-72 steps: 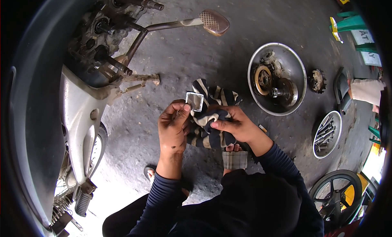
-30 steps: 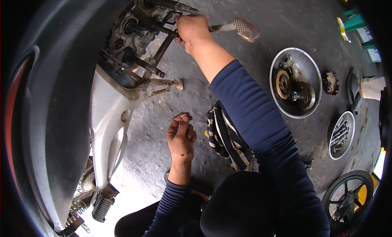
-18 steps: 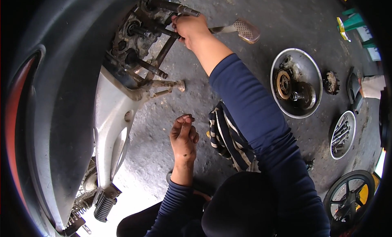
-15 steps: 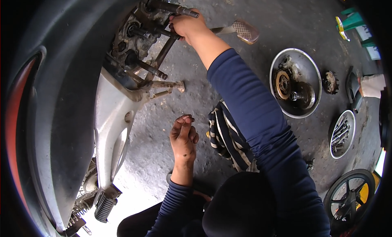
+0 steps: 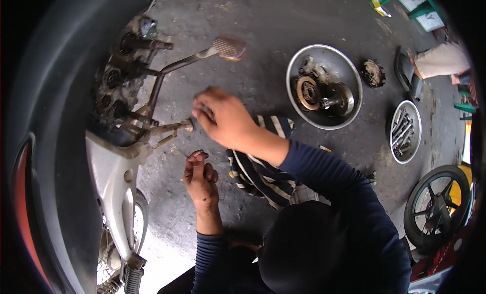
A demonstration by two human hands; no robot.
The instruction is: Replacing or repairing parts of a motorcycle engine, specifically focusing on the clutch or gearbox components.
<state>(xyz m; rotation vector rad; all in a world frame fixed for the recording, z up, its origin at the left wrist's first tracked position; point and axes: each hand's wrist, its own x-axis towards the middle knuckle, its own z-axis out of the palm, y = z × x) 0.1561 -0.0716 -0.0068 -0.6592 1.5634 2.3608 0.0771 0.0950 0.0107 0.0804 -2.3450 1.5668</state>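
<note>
My right hand (image 5: 227,119), motion-blurred with curled fingers, is in mid-air right of the opened motorcycle engine (image 5: 121,79) and its shafts, below the ridged pedal (image 5: 228,47); whether it holds anything is unclear. My left hand (image 5: 201,185) is raised lower down, fingertips pinched on something small and dark that I cannot make out. A black-and-cream striped cloth (image 5: 260,185) lies right of my left hand, partly under my right arm. The silver frame bracket (image 5: 109,177) with a foot peg runs down along the dark body panel (image 5: 61,167) at left.
A steel bowl (image 5: 326,127) holds gear parts, with a toothed part (image 5: 373,72) beside it. An oval tray (image 5: 405,161) holds several metal pieces. A wheel (image 5: 438,208) stands at lower right. Another person's leg (image 5: 440,61) and sandal (image 5: 408,73) are at upper right, near green stools (image 5: 422,10).
My right hand has pulled back from among the engine shafts, down and toward me, uncovering the pedal arm. My left hand stays pinched. The view has shifted, with the engine now lower and further left.
</note>
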